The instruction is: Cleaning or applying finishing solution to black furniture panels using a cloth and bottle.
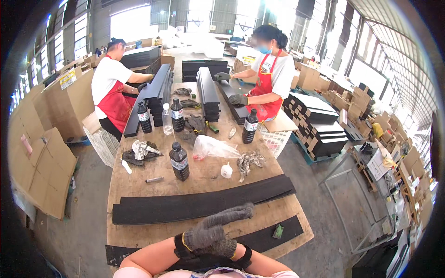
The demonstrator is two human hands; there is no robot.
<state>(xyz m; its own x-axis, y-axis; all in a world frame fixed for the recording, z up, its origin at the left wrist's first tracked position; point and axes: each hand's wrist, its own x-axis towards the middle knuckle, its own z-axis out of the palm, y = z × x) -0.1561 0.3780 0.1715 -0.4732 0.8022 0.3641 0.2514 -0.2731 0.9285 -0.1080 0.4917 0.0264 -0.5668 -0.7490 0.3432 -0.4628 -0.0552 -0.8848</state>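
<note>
My left hand (211, 230), in a grey knitted glove, stretches its fingers to the right above the table, holding nothing. Just beneath it, my right hand (223, 248) is gloved too and touches the left hand's underside; its fingers are hidden. Dark bands circle both wrists. A long black board (269, 240) lies under my hands along the table's near edge. On its right end rests a small green scrap (278, 231). Beyond my hands lie more black boards (185, 206), stacked slightly askew.
On the wooden table (134, 185) stand dark bottles (179, 162), a clear bottle (167, 119), a small white bottle (226, 171), a marker (154, 179), rags (144, 152) and a plastic bag (213, 147). Two co-workers in red aprons (266, 83) handle black boards beside tall stacks (208, 95).
</note>
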